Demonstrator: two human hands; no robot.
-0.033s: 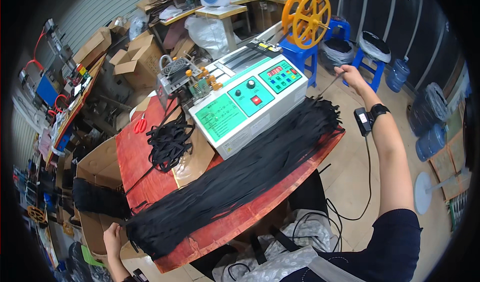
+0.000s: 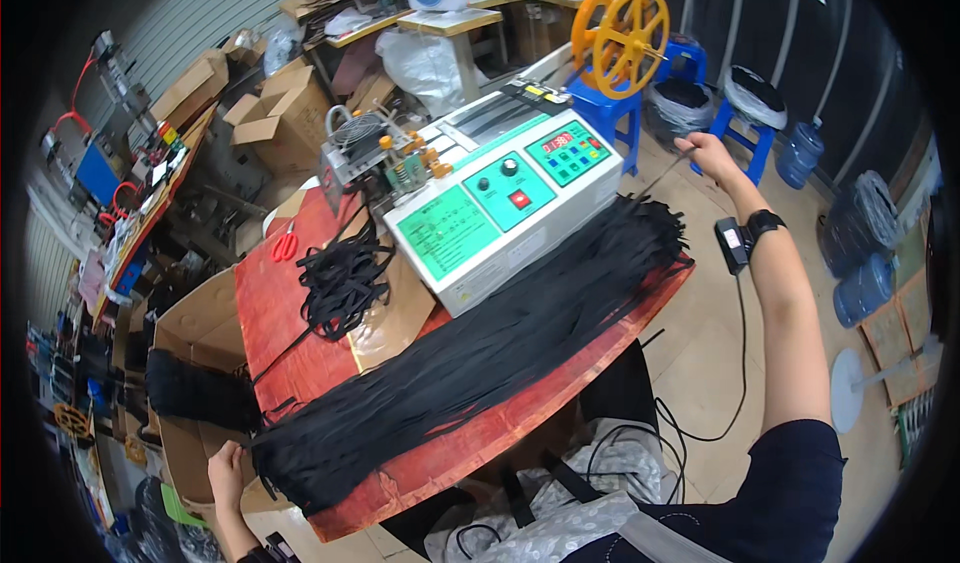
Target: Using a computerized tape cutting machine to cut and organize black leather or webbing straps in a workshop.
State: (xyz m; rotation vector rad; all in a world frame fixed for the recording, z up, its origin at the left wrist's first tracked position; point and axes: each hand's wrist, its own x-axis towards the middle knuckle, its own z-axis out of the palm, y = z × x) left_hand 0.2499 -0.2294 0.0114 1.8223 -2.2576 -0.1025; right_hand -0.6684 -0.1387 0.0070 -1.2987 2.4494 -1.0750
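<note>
Low on the left, my left hand (image 2: 225, 471) pinches the end of a thin black strip beside a long, loose bundle of black strips (image 2: 470, 358) lying along the front of the red tabletop (image 2: 295, 368). My right hand (image 2: 706, 157) is raised past the bundle's far end, fingers closed on a narrow black strip. Behind the bundle stands a white machine (image 2: 480, 233) with green control panels and a metal feed assembly (image 2: 400, 163) on top. A tangled heap of black tape (image 2: 340, 278) lies left of the machine, near red scissors (image 2: 285, 245).
An open carton (image 2: 195, 318) holds another black bundle (image 2: 190, 388) at the left. Orange reels (image 2: 625, 33) and blue stools (image 2: 612, 123) stand behind the machine. Water jugs (image 2: 800, 153) line the right. Cables (image 2: 720, 428) hang near my right side. Cluttered benches (image 2: 160, 213) fill the left.
The view has shifted very slightly, so the machine and background sit a little further right. Both hands keep their closed grip, with little visible movement against the scene.
</note>
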